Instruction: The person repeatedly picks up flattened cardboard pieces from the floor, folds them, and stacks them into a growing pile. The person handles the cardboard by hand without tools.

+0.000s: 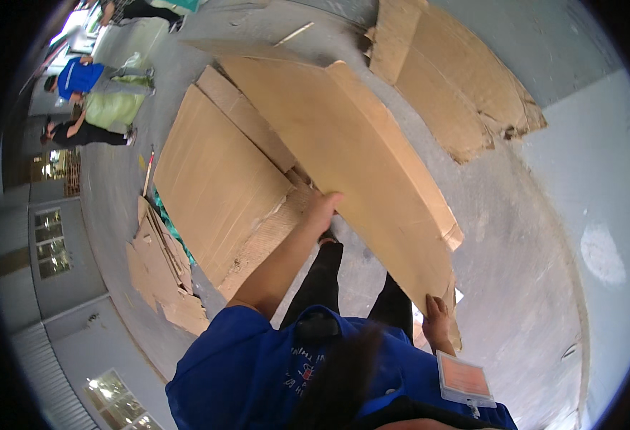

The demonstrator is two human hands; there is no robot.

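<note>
A long flattened cardboard sheet (343, 143) with a folded flap along its right side is held up in front of me, tilted. My left hand (322, 211) is closed on its left edge, near the middle, thumb on top. Lower down, my right hand (437, 321) grips the sheet's near end with the fingers wrapped round the edge. Just left of the held sheet, a stack of flat cardboard (222, 179) lies on the floor, its corrugated edge torn on the near side.
More flattened cardboard (444, 72) lies by the wall at the far right. Torn pieces (161, 269) lie at left, near a thin red-tipped stick (148, 172). Two people (78, 79) stand at the far left beside a large pale-green bag (111, 111). A grey wall (594, 179) rises at right.
</note>
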